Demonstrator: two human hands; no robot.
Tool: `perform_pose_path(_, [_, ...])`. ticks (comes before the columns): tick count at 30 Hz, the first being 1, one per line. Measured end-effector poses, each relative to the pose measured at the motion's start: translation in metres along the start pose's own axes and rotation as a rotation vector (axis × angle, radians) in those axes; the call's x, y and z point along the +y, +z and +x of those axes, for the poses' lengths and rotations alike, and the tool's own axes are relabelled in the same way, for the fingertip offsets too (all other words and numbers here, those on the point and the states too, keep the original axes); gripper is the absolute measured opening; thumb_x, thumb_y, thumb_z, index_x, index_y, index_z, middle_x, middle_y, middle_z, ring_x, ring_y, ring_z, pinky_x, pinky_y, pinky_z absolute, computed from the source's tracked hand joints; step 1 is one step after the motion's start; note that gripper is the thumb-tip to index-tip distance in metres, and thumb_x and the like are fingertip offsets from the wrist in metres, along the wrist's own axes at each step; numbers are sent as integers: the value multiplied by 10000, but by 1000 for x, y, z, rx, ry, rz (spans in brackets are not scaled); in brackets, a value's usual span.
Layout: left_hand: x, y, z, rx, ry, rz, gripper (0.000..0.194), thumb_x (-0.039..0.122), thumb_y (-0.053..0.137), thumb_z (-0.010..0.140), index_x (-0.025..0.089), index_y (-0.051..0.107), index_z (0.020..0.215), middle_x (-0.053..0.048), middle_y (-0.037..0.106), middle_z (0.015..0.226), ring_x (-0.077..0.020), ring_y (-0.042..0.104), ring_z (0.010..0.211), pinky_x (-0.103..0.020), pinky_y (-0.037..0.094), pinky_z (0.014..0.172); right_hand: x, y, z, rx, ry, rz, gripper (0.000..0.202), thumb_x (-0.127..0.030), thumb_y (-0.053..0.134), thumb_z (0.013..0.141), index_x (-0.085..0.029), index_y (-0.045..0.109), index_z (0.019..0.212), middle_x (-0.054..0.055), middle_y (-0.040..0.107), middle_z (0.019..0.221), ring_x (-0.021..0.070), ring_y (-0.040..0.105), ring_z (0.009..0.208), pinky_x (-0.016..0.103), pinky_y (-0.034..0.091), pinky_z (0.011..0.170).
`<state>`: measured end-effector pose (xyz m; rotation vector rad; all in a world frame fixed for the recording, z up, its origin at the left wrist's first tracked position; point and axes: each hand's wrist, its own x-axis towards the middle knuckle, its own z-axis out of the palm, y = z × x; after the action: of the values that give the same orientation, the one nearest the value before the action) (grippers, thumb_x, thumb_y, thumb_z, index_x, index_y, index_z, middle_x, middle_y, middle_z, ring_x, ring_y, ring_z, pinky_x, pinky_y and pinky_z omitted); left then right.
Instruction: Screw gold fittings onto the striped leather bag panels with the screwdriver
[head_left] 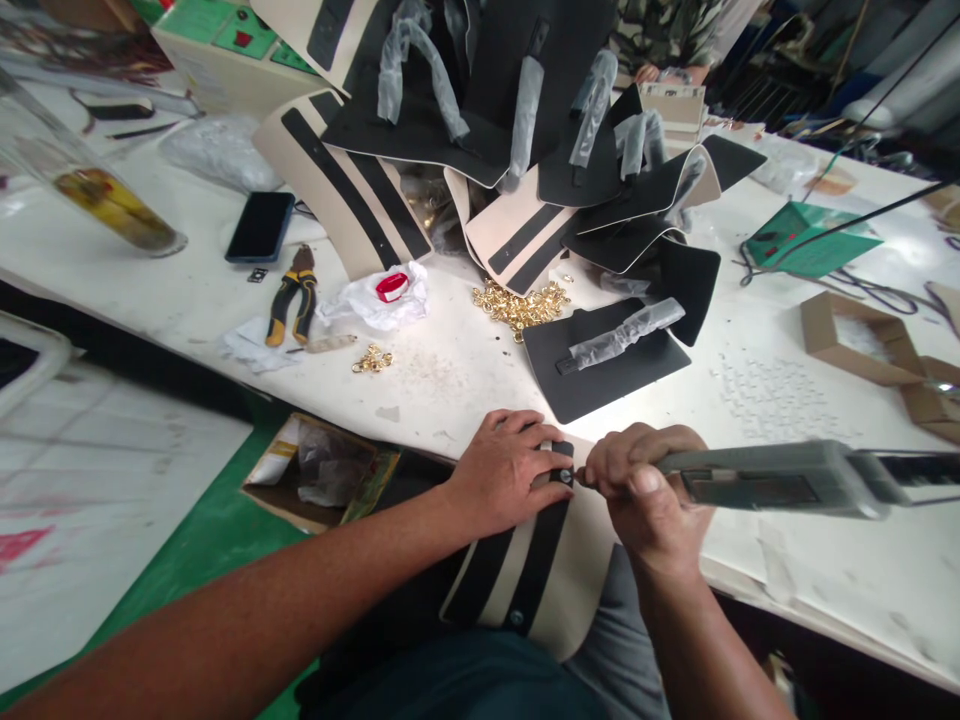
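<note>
A beige panel with black straps (pixel 584 560) lies over my lap and the table's front edge, with a round metal stud near its lower end. My left hand (pixel 510 470) rests on the panel's upper part, fingers spread, thumb and forefinger on either side of a small silver screw head (pixel 566 476) on a strap. In my right hand (pixel 655 490) is a grey power screwdriver (pixel 780 480), gripped round its front end. Its tip points left at the screw head; whether they touch is hard to tell.
Black panels with plastic-wrapped handles (pixel 420 145) are piled at the back. Gold hardware (pixel 521 305), pliers (pixel 294 297), a phone (pixel 260 227) and a glass bottle (pixel 124 205) lie on the table (pixel 337 400). Cardboard boxes (pixel 862 340) stand at right. Another person's hand (pixel 646 73) shows behind.
</note>
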<state>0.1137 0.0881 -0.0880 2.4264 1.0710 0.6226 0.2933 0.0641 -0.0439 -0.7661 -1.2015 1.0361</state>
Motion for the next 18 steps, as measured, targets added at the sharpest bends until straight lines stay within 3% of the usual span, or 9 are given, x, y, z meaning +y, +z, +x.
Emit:
perform_pose_path(6, [0,-1,2,-9,-8,0,318,530,787,940,333,794,1189,22,753,1384,-297,570,1381,-527,360,1082,4,4,6,-10,5,-56,264,-298,733,1008,-251,540,833,-72,530,646,142,548,529,319,480,543])
perform_pose_path(18, [-3,-2,0,-10,-9,-4,304,551,718,980,346,789,1194,25,748,1395,-301,565,1394,-543,385,1099,4,5,4,-45,0,-64,238,-256,708,1011,-252,543,840,-59,540,652,153,577,563,321,503,565])
